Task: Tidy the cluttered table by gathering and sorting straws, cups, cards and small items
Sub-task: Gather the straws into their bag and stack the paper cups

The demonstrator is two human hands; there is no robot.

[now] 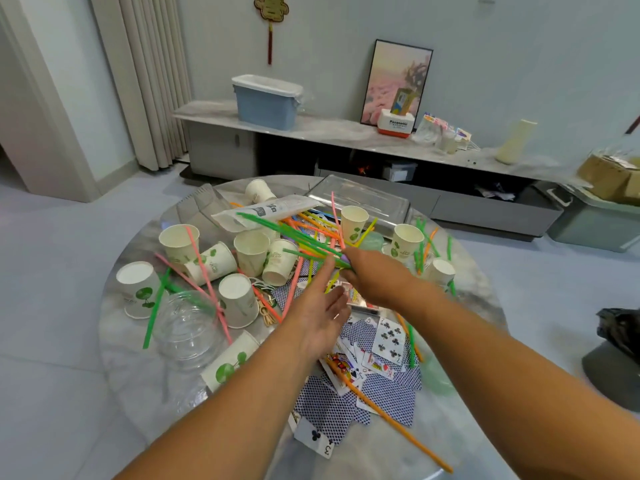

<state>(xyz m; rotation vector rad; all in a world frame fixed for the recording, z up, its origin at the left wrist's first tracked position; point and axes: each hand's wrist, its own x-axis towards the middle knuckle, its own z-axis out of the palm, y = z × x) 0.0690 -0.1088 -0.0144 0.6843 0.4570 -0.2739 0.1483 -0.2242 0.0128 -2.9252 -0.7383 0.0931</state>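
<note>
We hold a bundle of green straws in our right hand, fingers curled round their near ends above the middle of the bench. Their long axis runs from that hand up and to the left, over the tipped paper cups. Our left hand lies flat and spread, its fingertips just beside the gripped ends, holding nothing. It is the nearer hand to the loose pink straws on the left, which lie roughly along the same slant, so we judge it gathers next.
</note>
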